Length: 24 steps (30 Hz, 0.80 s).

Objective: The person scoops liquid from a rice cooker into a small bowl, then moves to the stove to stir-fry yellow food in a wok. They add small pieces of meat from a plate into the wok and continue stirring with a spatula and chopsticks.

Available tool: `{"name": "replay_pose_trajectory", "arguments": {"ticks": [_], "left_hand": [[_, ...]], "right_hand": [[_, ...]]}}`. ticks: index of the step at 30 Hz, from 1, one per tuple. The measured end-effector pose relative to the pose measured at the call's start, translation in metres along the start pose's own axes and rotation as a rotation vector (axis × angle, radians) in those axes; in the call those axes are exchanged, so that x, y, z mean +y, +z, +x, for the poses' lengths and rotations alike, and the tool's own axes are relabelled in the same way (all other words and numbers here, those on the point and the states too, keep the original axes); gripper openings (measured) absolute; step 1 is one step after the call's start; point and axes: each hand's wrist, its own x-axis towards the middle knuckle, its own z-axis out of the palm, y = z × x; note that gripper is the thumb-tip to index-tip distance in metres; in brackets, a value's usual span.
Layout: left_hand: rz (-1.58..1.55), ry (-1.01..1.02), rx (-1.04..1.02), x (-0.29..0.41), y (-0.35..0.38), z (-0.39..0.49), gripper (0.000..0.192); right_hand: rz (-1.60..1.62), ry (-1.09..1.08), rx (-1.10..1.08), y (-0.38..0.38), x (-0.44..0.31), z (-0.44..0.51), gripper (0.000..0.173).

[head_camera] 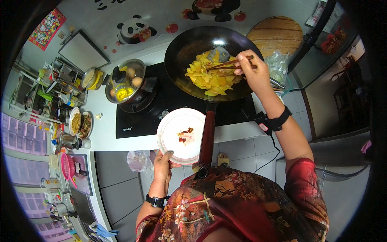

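A large dark wok [178,57] stands on the black glass hob [136,125], its reddish wooden handle [207,136] pointing toward me. Yellow-green vegetable slices [205,77] lie in it, beside the round head of a metal utensil [220,55]. My right hand [252,71] holds a pair of wooden chopsticks [225,67] over the wok, their tips at the slices. By its rim, my left hand [164,163] grips a white plate [169,130], left of the wok handle. A few dark red pieces, apparently dried chilli [183,139], lie on the plate.
Left on the hob is a glass-lidded pan [125,81] with eggs inside. Two filled dishes [75,121] stand on the left counter near a wire rack [33,96]. A pink colander [67,166] is at lower left. A round wooden board [276,34] leans behind the wok.
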Motion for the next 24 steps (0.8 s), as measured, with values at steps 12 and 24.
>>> {"name": "replay_pose_trajectory", "arguments": {"ticks": [12, 24], "left_hand": [[-0.011, 0.014, -0.011, 0.001, 0.002, 0.002, 0.026], [-0.002, 0.014, -0.008, 0.001, 0.005, 0.001, 0.026]], "right_hand": [[0.222, 0.073, -0.231, -0.017, -0.076, -0.047, 0.024], [-0.155, 0.023, 0.024, 0.031, 0.061, 0.052, 0.022]]}}
